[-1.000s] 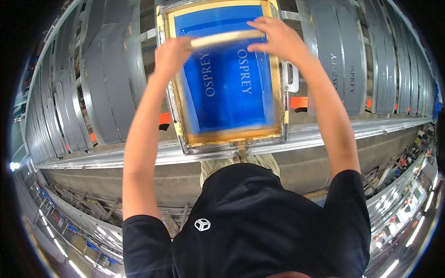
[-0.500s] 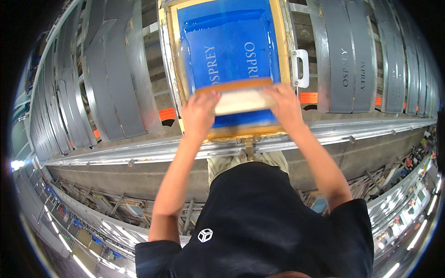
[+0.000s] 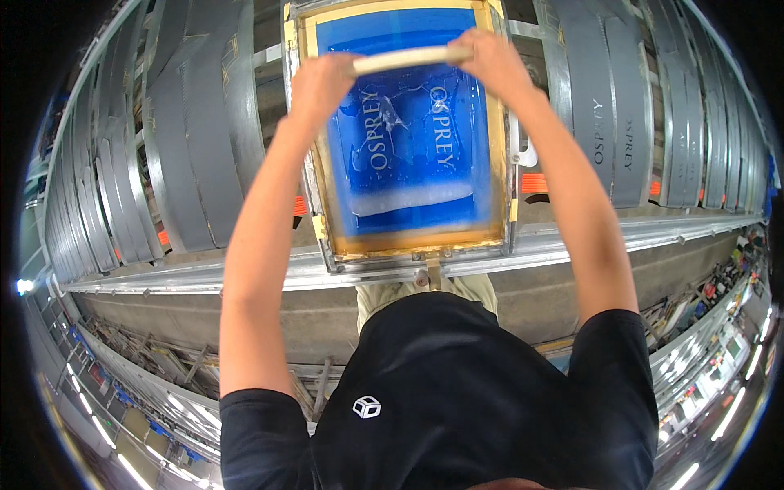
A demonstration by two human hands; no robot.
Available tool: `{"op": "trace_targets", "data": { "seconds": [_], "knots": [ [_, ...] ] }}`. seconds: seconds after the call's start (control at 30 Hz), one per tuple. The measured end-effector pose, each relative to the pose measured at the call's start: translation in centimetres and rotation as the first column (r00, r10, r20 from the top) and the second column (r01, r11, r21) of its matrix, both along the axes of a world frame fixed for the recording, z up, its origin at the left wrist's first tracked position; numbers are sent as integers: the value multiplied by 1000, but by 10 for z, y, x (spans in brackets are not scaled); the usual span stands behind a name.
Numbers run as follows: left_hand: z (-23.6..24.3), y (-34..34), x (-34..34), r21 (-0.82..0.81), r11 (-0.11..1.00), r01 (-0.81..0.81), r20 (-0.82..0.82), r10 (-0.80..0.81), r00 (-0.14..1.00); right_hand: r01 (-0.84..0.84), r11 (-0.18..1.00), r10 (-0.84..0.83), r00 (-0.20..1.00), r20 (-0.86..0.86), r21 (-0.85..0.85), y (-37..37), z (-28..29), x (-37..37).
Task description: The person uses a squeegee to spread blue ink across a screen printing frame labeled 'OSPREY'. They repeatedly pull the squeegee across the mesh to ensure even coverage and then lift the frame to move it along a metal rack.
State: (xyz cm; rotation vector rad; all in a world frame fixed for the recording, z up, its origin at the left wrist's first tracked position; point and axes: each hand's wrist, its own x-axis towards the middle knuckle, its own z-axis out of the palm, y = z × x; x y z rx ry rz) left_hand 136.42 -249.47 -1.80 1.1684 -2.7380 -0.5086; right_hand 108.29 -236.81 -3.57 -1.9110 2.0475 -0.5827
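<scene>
A screen printing frame (image 3: 500,155) with a blue mesh (image 3: 408,184) lies in front of me, its inner edges lined with yellow tape. Pale lettering shows in two columns on the mesh, with wet, glossy patches and a whitish band of ink (image 3: 416,198) near the close end. Both my hands grip a wooden squeegee (image 3: 412,59) across the far part of the screen. My left hand (image 3: 321,88) is closed round its left end and my right hand (image 3: 490,67) round its right end. The squeegee's blade is hidden from this angle.
Rows of grey panels on metal racks stretch left (image 3: 192,122) and right (image 3: 625,122). A metal rail (image 3: 572,245) runs crosswise between me and the racks. A white handle (image 3: 525,153) juts from the frame's right side, partly behind my right forearm. Orange strips (image 3: 535,183) show beneath.
Both hands have carried the squeegee from the near end of the screen to the far end. Its orange blade edge has gone out of sight, and a whitish ink band now shows near me.
</scene>
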Motion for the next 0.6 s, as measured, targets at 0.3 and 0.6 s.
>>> {"op": "trace_targets", "data": {
  "seconds": [0.3,0.6],
  "knots": [
    [-16,-45,-30,0,1000,3,22,-3,1000,94,992,-100,992,77,78,-26,-8,-16],
    [2,182,85,52,996,77,-47,-75,996,176,982,-185,970,160,69,201,-6,115]
  ]
}}
